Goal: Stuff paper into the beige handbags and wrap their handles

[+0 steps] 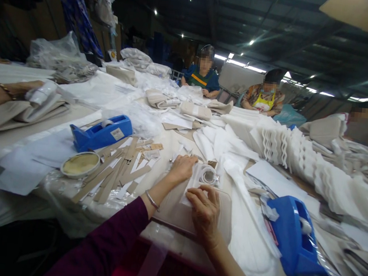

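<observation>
L hand (182,169) at far side of beige bag (172,213) on bench (163,164), fingers curled; R hand (205,211) half-curled, tips on white sheet (192,184). Grip hold, both: can't tell. Coil (208,175) just beyond R grip, R nearer; sheet axis near-far.

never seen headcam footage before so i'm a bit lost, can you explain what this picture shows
There is no machine here: a camera worn on someone's head looks forward and down at their own bare hands. The left hand and right hand are over a flat beige item, at a white wrapping; how firmly they grip it is unclear. On the table lie card strips and two blue tape dispensers. The people across the table are co-workers.
</observation>
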Motion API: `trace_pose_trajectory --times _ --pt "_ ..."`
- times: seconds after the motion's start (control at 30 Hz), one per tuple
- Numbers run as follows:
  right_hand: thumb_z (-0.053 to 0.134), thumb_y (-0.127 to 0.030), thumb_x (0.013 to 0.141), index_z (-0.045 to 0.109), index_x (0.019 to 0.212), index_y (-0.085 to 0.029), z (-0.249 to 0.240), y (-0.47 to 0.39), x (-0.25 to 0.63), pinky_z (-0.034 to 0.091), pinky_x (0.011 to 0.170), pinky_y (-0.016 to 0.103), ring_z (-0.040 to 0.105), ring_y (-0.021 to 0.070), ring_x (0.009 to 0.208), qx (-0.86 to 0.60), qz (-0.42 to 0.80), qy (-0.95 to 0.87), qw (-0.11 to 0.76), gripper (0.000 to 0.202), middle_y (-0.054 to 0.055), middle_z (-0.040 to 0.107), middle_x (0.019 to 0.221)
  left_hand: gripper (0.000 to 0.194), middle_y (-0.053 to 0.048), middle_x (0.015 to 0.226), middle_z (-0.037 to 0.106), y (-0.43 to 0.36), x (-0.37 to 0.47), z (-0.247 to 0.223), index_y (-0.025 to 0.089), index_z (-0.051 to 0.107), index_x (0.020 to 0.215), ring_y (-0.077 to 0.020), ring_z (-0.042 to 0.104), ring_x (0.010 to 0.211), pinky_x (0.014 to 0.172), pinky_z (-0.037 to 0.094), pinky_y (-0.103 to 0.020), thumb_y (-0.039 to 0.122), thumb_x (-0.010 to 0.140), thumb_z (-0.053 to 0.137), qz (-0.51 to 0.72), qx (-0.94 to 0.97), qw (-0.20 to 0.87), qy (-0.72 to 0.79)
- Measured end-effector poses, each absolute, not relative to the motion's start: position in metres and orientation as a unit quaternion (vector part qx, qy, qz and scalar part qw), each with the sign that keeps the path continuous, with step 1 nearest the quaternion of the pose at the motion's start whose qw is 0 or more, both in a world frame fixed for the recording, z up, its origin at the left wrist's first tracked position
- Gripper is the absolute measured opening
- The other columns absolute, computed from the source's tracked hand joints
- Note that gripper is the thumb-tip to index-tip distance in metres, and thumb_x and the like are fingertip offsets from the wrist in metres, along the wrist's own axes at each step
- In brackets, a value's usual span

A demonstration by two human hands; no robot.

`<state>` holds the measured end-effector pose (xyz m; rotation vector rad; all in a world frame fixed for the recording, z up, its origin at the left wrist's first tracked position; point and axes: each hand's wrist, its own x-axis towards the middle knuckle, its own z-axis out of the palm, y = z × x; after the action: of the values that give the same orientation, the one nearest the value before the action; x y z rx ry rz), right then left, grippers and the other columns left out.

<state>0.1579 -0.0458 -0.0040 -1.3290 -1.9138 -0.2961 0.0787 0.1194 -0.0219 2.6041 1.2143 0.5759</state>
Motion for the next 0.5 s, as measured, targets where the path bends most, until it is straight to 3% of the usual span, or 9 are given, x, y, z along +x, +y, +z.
trace_pose_trajectory --times 0.1,0.2,0.37,0.5 --pt "0.043 -0.009 0.091 0.067 0.086 -0.021 -0.011 -0.045 0.159 0.040 0.092 0.038 0.052 0.0218 0.105 -0.494 -0.120 -0.780 0.364 0.027 0.002 0.070 0.093 0.037 -0.004 0.103 0.068 0.119 0.079 -0.021 0.024 0.059 0.108 -0.0225 0.057 0.101 0.089 0.037 -0.037 0.005 0.081 0.041 0.198 0.883 0.106 0.412" --pt "0.042 -0.010 0.092 0.067 0.086 -0.020 -0.016 -0.043 0.159 0.041 0.096 0.041 0.056 0.0200 0.100 -0.477 -0.118 -0.787 0.374 0.027 0.004 0.069 0.090 0.038 -0.003 0.101 0.068 0.118 0.077 -0.019 0.025 0.059 0.108 -0.0215 0.058 0.099 0.089 0.038 -0.036 0.006 0.081 0.041 0.202 0.882 0.107 0.412" --pt "0.040 -0.009 0.091 0.068 0.089 -0.019 -0.016 -0.044 0.158 0.048 0.086 0.035 0.058 0.0178 0.091 -0.458 -0.095 -0.797 0.382 0.030 0.006 0.068 0.087 0.031 -0.002 0.090 0.069 0.117 0.074 -0.014 0.026 0.063 0.104 -0.0192 0.061 0.091 0.088 0.041 -0.034 0.013 0.086 0.041 0.204 0.881 0.107 0.414" --pt "0.039 -0.007 0.091 0.068 0.089 -0.018 -0.016 -0.048 0.158 0.049 0.082 0.033 0.059 0.0167 0.089 -0.443 -0.087 -0.800 0.394 0.030 0.006 0.069 0.087 0.023 -0.001 0.099 0.070 0.116 0.074 -0.013 0.027 0.064 0.104 -0.0212 0.060 0.097 0.089 0.041 -0.036 0.026 0.089 0.046 0.216 0.887 0.100 0.395"
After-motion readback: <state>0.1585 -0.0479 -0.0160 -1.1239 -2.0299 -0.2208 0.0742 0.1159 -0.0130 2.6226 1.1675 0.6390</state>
